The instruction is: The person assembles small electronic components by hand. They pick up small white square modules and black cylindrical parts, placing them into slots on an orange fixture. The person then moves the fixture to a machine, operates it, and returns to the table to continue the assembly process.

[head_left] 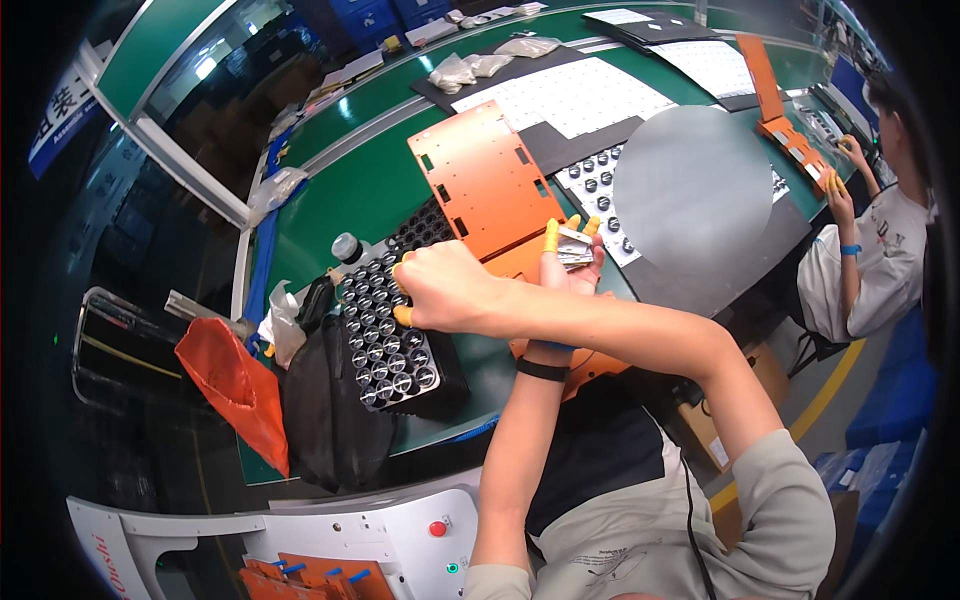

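My right forearm crosses over the left one. My left hand [575, 272], palm up with yellow finger covers, holds a few small flat silver-white pieces [574, 247]. Reaching to the left, my right hand [450, 288] is over the edge of a tray [398, 405] packed with black round parts with silvery tops [376, 352]. Its fingers are curled, and whatever is between them is hidden. Behind both hands lies an orange metal panel [485, 180] with slots and holes; my arms cover part of its near side.
A white sheet of black round parts [592, 184] lies to the right, partly covered by a grey disc-shaped patch [693, 190]. A small bottle [347, 248], black bag [335, 410] and red-orange pouch [235, 385] are left. A co-worker [870, 220] handles orange parts at far right.
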Motion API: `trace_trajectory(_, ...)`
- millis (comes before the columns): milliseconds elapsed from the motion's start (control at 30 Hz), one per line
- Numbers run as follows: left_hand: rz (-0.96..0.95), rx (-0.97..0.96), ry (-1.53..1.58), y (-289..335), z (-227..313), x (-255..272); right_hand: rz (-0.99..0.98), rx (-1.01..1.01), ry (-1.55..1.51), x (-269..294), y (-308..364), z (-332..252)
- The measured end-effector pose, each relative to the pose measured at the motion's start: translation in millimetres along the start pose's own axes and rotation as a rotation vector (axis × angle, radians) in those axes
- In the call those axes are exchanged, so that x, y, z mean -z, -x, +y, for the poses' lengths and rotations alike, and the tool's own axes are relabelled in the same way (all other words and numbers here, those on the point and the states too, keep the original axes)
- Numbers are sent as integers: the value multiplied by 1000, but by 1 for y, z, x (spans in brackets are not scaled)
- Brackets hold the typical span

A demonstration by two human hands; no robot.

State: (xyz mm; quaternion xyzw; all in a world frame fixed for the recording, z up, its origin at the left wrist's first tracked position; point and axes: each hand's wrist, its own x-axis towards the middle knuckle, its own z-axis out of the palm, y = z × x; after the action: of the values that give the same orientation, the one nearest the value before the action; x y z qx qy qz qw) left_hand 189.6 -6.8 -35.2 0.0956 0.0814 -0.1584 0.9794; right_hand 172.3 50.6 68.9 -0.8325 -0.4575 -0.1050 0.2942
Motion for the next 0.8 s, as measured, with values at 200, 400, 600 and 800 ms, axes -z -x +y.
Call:
trace_trajectory(200, -40, 7, -5, 3, 5, 1, 189, 0, -137, 29, 30, -13)
trace_trajectory(400, -248, -271, -445, 16, -1, -5, 655, -244, -384, 85, 117, 39)
trace_trajectory(600, -108, -158, -595, 26, 4, -30, 511, -526, -593, 100, 159, 85)
trace_trajectory(800, -55, -176, -720, 33, -5, -39, 421, -444, -816, 96, 171, 116)
